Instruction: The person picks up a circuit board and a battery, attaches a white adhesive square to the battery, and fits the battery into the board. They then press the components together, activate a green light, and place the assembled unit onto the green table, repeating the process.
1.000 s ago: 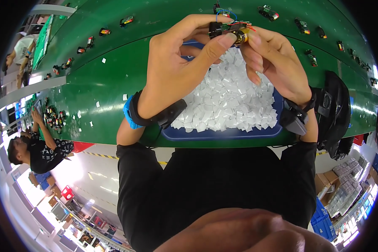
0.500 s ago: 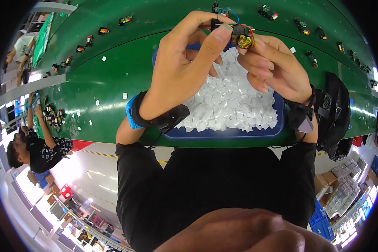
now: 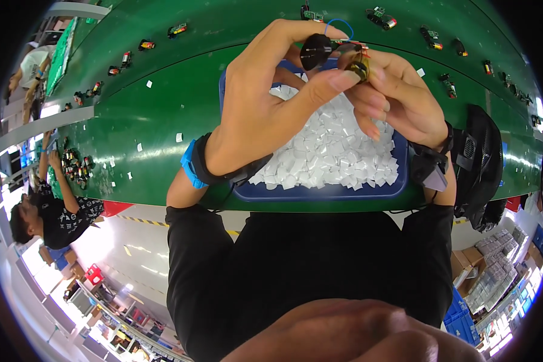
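Observation:
Between my two hands, above the far side of the blue tray, is a small wired electronic assembly (image 3: 315, 52) with a black round part, a looping blue wire and a gold-coloured cylinder. My left hand (image 3: 253, 105) grips it, fingers behind the black part and thumb reaching across to the cylinder's lower edge. Pinched at the cylinder's right side are the thumb and fingertips of my right hand (image 3: 407, 93). Fingers partly hide the middle of the assembly. Below both hands lies a heap of small white paper-like squares (image 3: 338, 151) in the tray (image 3: 320, 196).
Similar small assemblies (image 3: 380, 18) are spread along the far side of the green table (image 3: 157, 108). A few loose white squares (image 3: 179, 137) lie left of the tray. A black bag (image 3: 482, 151) sits at the right. Another person (image 3: 54, 211) works beside a pile of assemblies (image 3: 77, 166).
The assembly has been turned, so the black part's round face now shows. My left thumb has slid right and down, from the assembly's middle to the gold-coloured cylinder.

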Demonstrator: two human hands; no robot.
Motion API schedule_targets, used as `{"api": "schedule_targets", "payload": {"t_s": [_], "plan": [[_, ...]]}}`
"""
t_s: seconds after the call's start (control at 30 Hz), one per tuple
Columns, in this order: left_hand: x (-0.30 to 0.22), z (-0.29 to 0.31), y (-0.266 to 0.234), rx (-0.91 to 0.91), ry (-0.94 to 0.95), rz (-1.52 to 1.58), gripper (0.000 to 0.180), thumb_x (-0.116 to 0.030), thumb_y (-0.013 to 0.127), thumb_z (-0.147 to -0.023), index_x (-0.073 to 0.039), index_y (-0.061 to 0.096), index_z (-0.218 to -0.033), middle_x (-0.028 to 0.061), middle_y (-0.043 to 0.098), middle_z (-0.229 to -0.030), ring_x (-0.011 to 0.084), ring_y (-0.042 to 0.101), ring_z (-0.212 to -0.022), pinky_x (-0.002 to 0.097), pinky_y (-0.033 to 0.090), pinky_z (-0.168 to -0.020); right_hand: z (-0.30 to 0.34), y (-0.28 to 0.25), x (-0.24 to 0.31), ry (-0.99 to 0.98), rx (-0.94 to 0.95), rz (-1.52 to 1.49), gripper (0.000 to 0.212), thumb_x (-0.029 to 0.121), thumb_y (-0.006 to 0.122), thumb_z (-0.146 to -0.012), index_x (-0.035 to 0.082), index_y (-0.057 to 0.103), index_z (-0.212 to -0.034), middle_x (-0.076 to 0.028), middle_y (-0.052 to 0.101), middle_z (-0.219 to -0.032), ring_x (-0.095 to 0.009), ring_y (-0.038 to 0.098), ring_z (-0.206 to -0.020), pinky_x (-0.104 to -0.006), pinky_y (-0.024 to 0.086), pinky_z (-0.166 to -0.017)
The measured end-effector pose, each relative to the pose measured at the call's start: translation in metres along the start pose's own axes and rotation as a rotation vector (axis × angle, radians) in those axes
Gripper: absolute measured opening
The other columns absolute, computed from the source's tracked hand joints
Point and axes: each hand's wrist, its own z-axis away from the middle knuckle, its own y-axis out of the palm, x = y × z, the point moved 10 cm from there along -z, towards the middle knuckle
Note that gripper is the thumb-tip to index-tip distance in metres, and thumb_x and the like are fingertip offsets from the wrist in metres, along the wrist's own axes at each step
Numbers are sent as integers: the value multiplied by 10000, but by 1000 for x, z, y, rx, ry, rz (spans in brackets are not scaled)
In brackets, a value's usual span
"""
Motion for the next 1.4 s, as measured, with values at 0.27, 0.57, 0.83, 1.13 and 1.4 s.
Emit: {"api": "schedule_targets", "payload": {"t_s": [0.27,0.57,0.83,1.13,1.4], "plan": [[-51,8,-25,-227,572,-127,500,-91,870,-789,-24,634,-1224,88,597,-1126,141,630,-804,250,557,-661,5,-2,8,-58,-1,196,449,327,536,-1053,-47,488,-1297,-44,535,-762,-123,533,-580,-285,526,-498],[-66,24,-12,-80,731,-529,478,-90,959,-624,-54,705,-1027,57,518,-980,121,573,-759,248,491,-637,7,-5,9,-44,-24,216,463,287,535,-1053,-39,451,-1370,-111,629,-951,-183,646,-580,-305,538,-555],[-40,-6,-19,-51,449,-1,526,-57,895,-726,-3,672,-1199,137,628,-1154,203,670,-887,289,561,-737,10,-3,26,-145,-175,518,373,215,553,-1038,-56,556,-1296,-91,640,-855,-162,639,-603,-282,527,-607],[-13,-12,-9,38,231,84,450,3,856,-743,29,708,-1167,115,729,-1019,147,713,-862,237,601,-739,24,-6,44,-360,-424,518,228,49,684,-945,-73,661,-1137,-88,681,-862,-144,647,-702,-271,520,-625],[-14,-4,-7,-45,448,-3,423,-21,878,-719,33,731,-1112,125,751,-1033,146,706,-828,234,582,-713,31,6,48,-519,-518,593,251,15,737,-909,-84,662,-1127,-93,691,-883,-143,655,-707,-263,534,-649]]}}
